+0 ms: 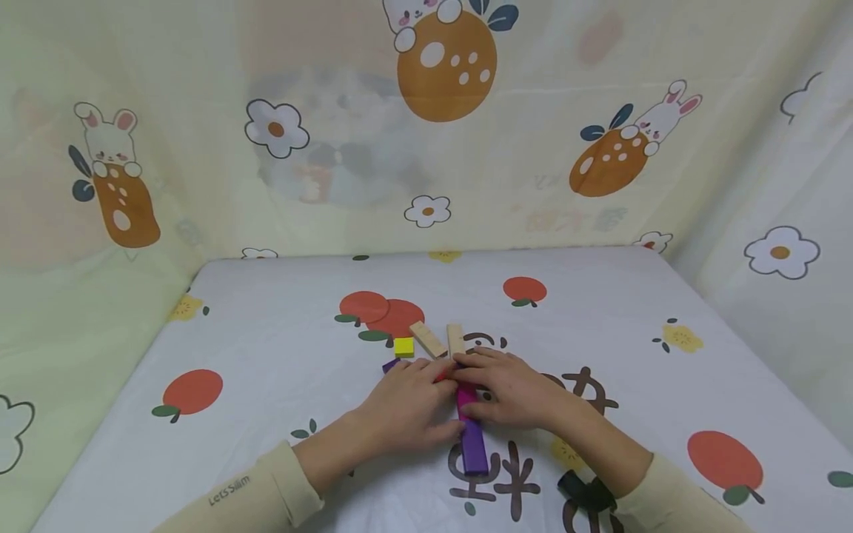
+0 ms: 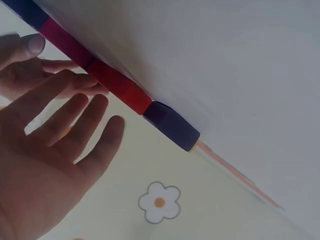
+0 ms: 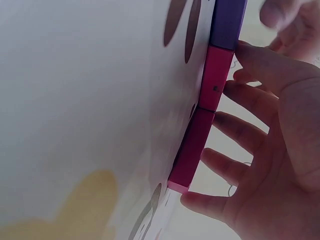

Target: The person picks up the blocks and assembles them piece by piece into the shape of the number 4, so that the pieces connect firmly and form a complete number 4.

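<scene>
Under my hands, small painted blocks lie end to end on the table. The near one is a purple block [image 1: 474,448], followed by a magenta block [image 1: 466,400]. My left hand [image 1: 409,403] hovers at the left side of the row, its fingers spread and loosely extended. Beside a red block [image 2: 120,89] and a dark purple block [image 2: 171,126], those fingers hold nothing in the left wrist view. My right hand [image 1: 513,389] lies along the row's right side, fingertips right at the edge of a pink block [image 3: 216,79] and a deep pink block [image 3: 192,147]. Both hands partly hide the row in the head view.
Beyond the hands lie a yellow block [image 1: 403,347], a slanted plain wooden block [image 1: 428,340] and another wooden block [image 1: 455,340]. A dark purple block [image 1: 390,365] pokes out by the left fingers. A printed cloth [image 1: 266,333] covers the table; patterned curtains [image 1: 346,222] hang around it.
</scene>
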A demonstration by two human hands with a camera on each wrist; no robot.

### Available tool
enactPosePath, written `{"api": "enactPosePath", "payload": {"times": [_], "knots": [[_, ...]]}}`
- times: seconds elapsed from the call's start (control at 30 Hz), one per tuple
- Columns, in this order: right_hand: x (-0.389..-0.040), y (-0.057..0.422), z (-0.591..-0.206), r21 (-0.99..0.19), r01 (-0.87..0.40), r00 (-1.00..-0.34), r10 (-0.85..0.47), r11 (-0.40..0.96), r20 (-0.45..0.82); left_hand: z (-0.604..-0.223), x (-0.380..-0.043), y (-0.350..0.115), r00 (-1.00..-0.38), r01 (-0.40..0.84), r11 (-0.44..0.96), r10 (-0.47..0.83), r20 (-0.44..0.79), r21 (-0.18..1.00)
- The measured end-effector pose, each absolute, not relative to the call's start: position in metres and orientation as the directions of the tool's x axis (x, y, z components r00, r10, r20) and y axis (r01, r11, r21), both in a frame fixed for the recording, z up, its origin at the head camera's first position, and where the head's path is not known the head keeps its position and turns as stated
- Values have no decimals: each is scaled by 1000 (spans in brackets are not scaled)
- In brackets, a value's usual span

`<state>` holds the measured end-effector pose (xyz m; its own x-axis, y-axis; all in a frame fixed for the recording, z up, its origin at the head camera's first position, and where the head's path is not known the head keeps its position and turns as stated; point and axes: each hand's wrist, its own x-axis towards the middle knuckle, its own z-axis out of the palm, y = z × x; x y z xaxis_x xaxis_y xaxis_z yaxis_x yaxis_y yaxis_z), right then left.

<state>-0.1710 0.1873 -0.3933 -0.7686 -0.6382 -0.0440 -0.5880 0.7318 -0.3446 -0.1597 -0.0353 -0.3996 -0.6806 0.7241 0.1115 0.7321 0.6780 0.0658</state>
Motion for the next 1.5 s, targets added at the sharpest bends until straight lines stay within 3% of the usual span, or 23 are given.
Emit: {"api": "enactPosePath", "payload": {"times": [0.17, 0.3, 0.8, 1.2, 1.5], "knots": [[-171, 187, -395, -333, -598, -766, -642, 729, -30, -396, -163, -35, -664, 733, 680, 700, 264, 40], [-171, 187, -395, -334, -590, -771, -636, 735, -37, -395, -164, -36, -660, 729, 682, 683, 314, 49], [-171, 186, -394, -330, -566, -784, -617, 755, -68, -397, -169, -42, -712, 688, 709, 618, 333, 156], [-171, 185, -392, -323, -566, -781, -619, 758, -85, -391, -175, -49, -820, 558, 801, 494, 289, 216], [-171, 186, -393, -319, -576, -777, -626, 753, -75, -391, -176, -52, -861, 492, 838, 428, 275, 235]]}}
